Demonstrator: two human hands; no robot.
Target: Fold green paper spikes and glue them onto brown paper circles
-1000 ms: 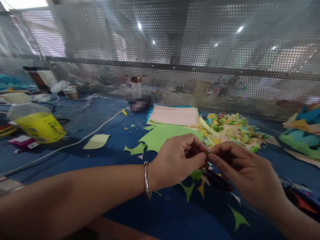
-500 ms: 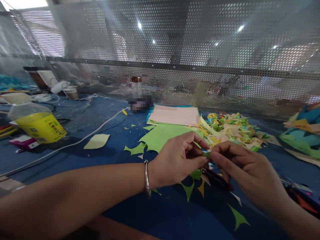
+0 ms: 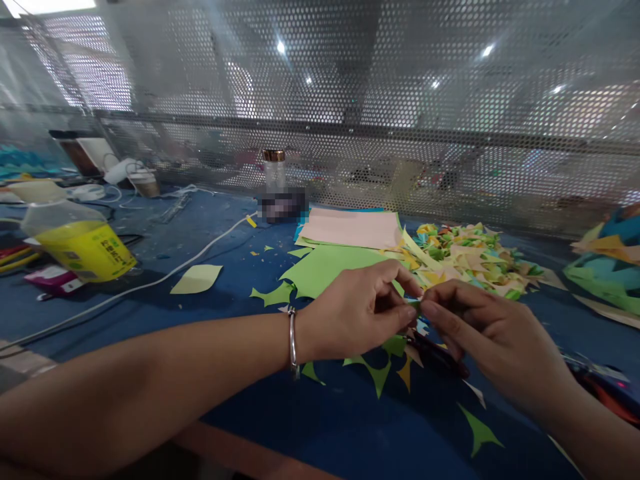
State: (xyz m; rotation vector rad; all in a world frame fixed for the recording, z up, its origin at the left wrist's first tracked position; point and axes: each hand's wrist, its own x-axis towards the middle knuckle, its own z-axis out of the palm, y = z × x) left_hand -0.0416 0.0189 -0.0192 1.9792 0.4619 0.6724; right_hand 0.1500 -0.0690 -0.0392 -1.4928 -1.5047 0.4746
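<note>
Paper scrap (image 3: 414, 305), tiny and green, sits pinched between the fingertips of the left hand (image 3: 357, 313) and right hand (image 3: 487, 337), just above the tabletop (image 3: 225, 313). It looks light, thin and easily creased, best held by its edges. Beyond it lies green paper (image 3: 325, 267); far left, a yellow-labelled bottle (image 3: 80, 243), print unreadable.

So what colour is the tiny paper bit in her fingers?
Green: a small folded paper piece pinched between both hands, in the head view.
</note>
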